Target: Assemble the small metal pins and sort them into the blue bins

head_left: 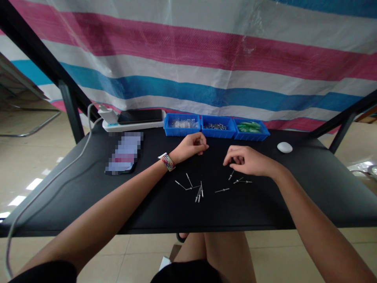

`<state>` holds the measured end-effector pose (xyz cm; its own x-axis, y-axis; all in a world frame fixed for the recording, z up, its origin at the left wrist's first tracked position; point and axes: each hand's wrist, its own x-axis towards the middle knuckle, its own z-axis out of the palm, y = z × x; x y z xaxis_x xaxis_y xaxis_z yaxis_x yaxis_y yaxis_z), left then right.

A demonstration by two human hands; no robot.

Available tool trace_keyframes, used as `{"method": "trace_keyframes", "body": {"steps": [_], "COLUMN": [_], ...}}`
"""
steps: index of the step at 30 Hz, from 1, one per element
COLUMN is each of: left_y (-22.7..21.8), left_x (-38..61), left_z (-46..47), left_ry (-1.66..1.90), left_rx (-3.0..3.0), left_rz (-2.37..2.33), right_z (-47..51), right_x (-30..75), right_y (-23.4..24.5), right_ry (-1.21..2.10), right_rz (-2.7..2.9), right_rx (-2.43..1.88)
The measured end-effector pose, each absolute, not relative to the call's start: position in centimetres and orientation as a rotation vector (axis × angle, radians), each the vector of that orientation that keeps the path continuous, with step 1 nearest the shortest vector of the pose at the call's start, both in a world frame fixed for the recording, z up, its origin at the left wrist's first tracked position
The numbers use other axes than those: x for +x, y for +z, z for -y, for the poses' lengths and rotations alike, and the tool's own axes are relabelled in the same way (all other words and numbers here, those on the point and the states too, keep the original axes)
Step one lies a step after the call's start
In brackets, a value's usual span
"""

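My left hand [193, 146] rests just in front of the blue bins, its fingers curled in and the thumb pressed against them. Whatever it may hold is hidden. To the right, my right hand [246, 160] hovers low over the table with bent fingers and a gap between thumb and index finger. One blind rivet [231, 175] shows just below that thumb, its upper end close to the hand. More rivets [223, 190] lie near it. Between my forearms is a loose cluster of several silver rivets [198, 192], some crossing each other.
Three blue bins stand in a row: one with clear plastic bags [168, 131], one with rivets [206, 133], one with green packets [253, 136]. Left are a power strip [132, 126], a dark phone [140, 116] and another phone [125, 153]. A white mouse [284, 147] sits right.
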<state>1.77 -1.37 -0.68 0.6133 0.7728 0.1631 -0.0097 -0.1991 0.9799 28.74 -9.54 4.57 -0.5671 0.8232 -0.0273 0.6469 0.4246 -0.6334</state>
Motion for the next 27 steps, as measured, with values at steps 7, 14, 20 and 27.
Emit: {"method": "trace_keyframes", "body": {"steps": [7, 14, 20, 27], "left_y": [-0.4, -0.2, -0.1, 0.1], "left_x": [1.7, 1.7, 1.8, 1.7], "left_z": [1.6, 1.6, 1.7, 1.8], "left_ry": [0.79, 0.796, 0.807, 0.707], "left_rx": [1.623, 1.605, 1.629, 1.734], "left_rz": [-0.644, -0.649, -0.64, -0.658], "right_z": [11.9, 9.7, 6.0, 5.4], "right_x": [28.3, 25.9, 25.4, 25.8], "right_y": [4.3, 4.1, 1.8, -0.9], "right_ry": [0.755, 0.615, 1.062, 1.108], "right_rz": [2.583, 2.316, 1.769, 1.558], "right_rx": [-1.313, -1.222, -0.989, -1.003]}}
